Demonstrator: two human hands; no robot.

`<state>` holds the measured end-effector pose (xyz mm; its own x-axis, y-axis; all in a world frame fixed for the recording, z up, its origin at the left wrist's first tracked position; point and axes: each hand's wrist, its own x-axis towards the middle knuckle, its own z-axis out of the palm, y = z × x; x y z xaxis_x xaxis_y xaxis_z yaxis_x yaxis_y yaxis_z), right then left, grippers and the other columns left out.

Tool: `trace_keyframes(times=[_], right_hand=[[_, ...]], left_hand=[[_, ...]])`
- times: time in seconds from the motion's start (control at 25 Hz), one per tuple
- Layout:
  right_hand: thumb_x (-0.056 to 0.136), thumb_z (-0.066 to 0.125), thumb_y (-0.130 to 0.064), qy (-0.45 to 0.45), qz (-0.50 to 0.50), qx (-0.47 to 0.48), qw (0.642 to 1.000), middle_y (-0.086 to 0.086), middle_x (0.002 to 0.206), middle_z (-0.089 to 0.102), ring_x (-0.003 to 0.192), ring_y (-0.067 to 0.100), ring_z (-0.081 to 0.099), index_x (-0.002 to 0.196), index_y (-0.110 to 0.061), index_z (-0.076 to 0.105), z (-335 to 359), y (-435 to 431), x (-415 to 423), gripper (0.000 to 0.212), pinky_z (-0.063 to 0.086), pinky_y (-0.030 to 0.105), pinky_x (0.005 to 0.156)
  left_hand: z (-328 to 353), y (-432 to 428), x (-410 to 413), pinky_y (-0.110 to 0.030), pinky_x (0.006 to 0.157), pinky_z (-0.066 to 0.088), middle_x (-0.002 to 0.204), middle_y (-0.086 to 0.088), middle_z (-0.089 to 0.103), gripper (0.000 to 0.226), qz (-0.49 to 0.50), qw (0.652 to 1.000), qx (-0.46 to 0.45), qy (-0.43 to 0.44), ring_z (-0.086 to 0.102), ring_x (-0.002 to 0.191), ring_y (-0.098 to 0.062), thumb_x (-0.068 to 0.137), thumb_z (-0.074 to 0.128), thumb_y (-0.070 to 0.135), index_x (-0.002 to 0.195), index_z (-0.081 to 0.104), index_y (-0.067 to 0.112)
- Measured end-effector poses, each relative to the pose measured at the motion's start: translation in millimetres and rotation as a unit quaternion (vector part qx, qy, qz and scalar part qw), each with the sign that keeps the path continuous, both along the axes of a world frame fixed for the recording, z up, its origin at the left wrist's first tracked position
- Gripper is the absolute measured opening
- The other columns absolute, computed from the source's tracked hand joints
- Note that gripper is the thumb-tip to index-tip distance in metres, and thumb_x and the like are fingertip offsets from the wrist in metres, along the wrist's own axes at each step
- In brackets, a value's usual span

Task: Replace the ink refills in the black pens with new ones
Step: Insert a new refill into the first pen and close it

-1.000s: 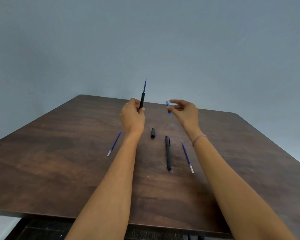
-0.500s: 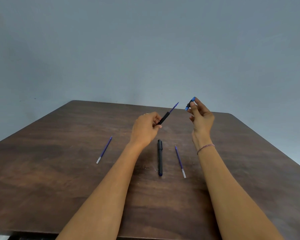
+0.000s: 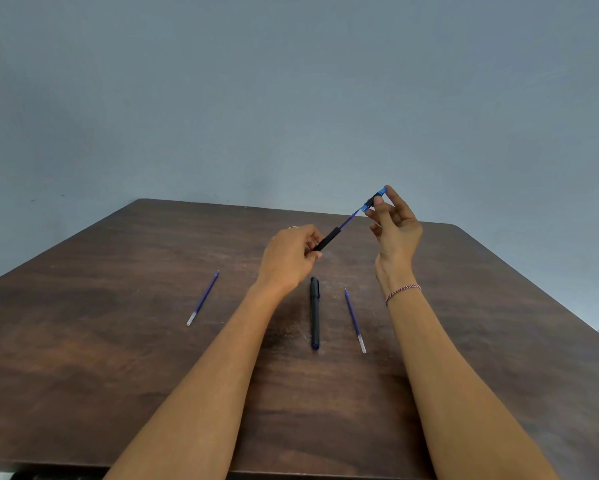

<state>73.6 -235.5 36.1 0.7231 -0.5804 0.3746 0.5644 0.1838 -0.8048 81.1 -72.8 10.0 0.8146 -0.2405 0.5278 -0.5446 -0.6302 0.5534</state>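
Our left hand (image 3: pixel 289 258) curls round a slim black plastic pen barrel (image 3: pixel 327 239). We hold it raised above the dark brown wooden table (image 3: pixel 118 358), pointing toward two o'clock, with a thin blue ink refill (image 3: pixel 349 219) jutting from its far end. Our right hand (image 3: pixel 396 233), fingers half curled, pinches a small black-and-blue pen end piece (image 3: pixel 374 200) at the refill's tip; we cannot tell whether the two touch. A second black capped pen (image 3: pixel 314 313) lies on the table at six o'clock of the left hand. A loose blue refill (image 3: pixel 355 320) lies near it at three o'clock, and another blue refill (image 3: pixel 202 297) lies well apart at nine o'clock.
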Motion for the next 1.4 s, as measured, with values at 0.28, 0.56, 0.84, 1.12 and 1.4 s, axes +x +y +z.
trace_keyframes(times=[0.28, 0.56, 0.84, 1.12, 1.4], right_hand=[[0.085, 0.069, -0.013, -0.009, -0.009, -0.001, 1.000, 0.001, 0.080, 0.067, 0.070, 0.005, 0.069, 0.116, -0.015, 0.064, 2, 0, -1, 0.031, 0.050, 0.017, 0.057], [0.084, 0.071, -0.014, -0.005, -0.006, -0.015, 1.000, 0.001, 0.082, 0.069, 0.071, 0.006, 0.069, 0.114, -0.016, 0.064, 1, 1, -2, 0.031, 0.049, 0.017, 0.056], [0.084, 0.071, -0.016, 0.003, -0.004, -0.043, 0.999, 0.002, 0.084, 0.071, 0.072, 0.007, 0.069, 0.114, -0.017, 0.065, 1, 2, -1, 0.030, 0.050, 0.018, 0.057], [0.084, 0.071, -0.014, 0.016, 0.009, -0.133, 0.991, -0.003, 0.078, 0.070, 0.074, 0.004, 0.066, 0.106, -0.021, 0.065, -3, 6, -2, 0.024, 0.049, 0.016, 0.059], [0.087, 0.067, -0.014, 0.037, 0.088, -0.180, 0.979, -0.004, 0.083, 0.067, 0.077, 0.001, 0.062, 0.110, -0.018, 0.067, -8, 9, 0, 0.023, 0.053, 0.016, 0.067]], left_hand=[[1, 0, -1, -0.035, 0.079, 0.054, 0.092, 0.005, 0.066, 0.018, -0.002, 1.000, 0.010, -0.001, 0.062, 0.084, -0.011, 0.081, 0.070, 0.018, 0.097, 0.065, 0.022], [1, 1, -1, -0.034, 0.077, 0.054, 0.091, 0.006, 0.066, 0.018, 0.006, 1.000, 0.004, -0.004, 0.061, 0.081, -0.009, 0.080, 0.071, 0.018, 0.097, 0.065, 0.023], [2, 0, -1, -0.030, 0.077, 0.053, 0.093, 0.006, 0.067, 0.019, 0.007, 1.000, 0.002, -0.002, 0.060, 0.081, -0.008, 0.081, 0.071, 0.017, 0.099, 0.065, 0.022], [3, 1, -1, -0.029, 0.078, 0.053, 0.094, 0.006, 0.067, 0.020, 0.011, 1.000, 0.000, -0.005, 0.061, 0.083, -0.008, 0.081, 0.070, 0.018, 0.099, 0.064, 0.023], [4, 2, -1, -0.029, 0.077, 0.052, 0.094, 0.005, 0.067, 0.019, 0.019, 1.000, -0.002, -0.003, 0.062, 0.084, -0.010, 0.082, 0.070, 0.018, 0.100, 0.064, 0.021]])
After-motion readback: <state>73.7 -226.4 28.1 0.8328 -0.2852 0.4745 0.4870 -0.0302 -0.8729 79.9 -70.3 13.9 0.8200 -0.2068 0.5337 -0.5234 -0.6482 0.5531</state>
